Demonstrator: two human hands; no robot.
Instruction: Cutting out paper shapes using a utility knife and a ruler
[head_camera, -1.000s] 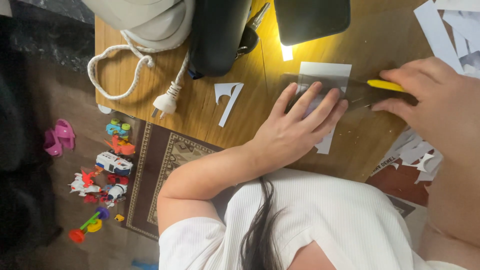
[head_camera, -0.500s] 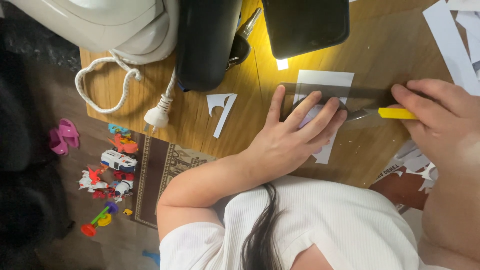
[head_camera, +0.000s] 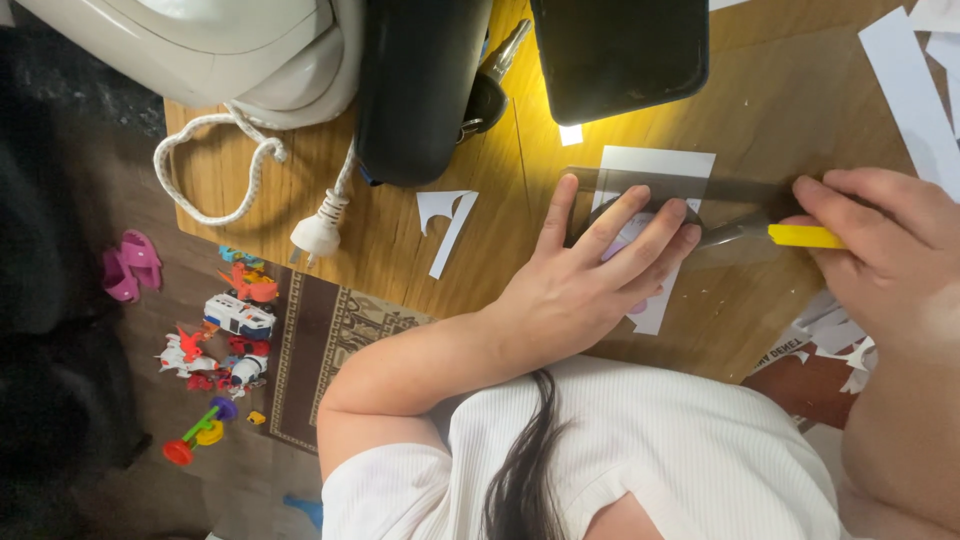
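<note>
Head view: the left hand (head_camera: 590, 285) lies flat, fingers spread, pressing a clear ruler (head_camera: 680, 205) onto white paper (head_camera: 655, 165) near the table's (head_camera: 500, 260) front edge. The right hand (head_camera: 880, 250) grips a yellow knife (head_camera: 805, 236) against the ruler. Since before, the knife has slid slightly nearer the left hand.
</note>
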